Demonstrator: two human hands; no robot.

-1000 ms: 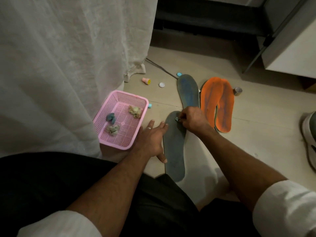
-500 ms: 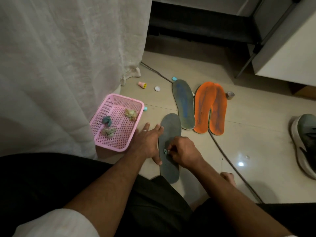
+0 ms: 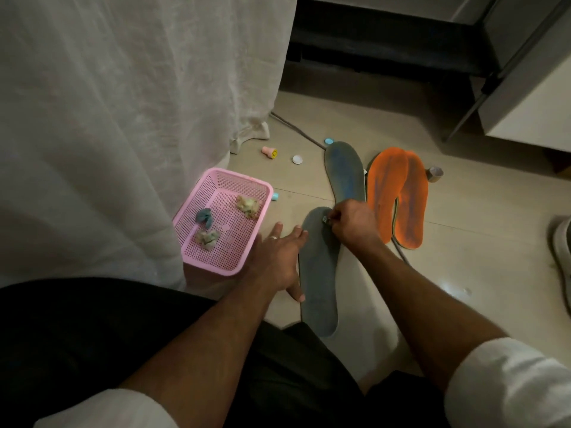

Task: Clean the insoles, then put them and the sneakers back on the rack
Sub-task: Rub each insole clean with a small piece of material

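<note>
A grey insole (image 3: 318,273) lies on the floor in front of my knees. My left hand (image 3: 276,257) rests flat beside its left edge, fingers straight, thumb touching the insole. My right hand (image 3: 352,223) is curled at the insole's toe end and pinches a small wad of wipe (image 3: 326,219) against it. A second grey insole (image 3: 346,171) with bluish marks lies beyond. Two orange insoles (image 3: 398,193) lie side by side to the right. A sneaker (image 3: 564,257) shows at the right edge, mostly cut off.
A pink basket (image 3: 191,254) with three crumpled wipes sits left of my left hand, against a white curtain (image 3: 123,118). Small caps and a pink stamp (image 3: 269,152) lie on the floor behind. A cable (image 3: 296,128) runs past the insoles. A white cabinet (image 3: 531,97) stands at right.
My right hand slid with the wipe from the middle of the near grey insole back up to its toe end. My left hand stayed beside the insole.
</note>
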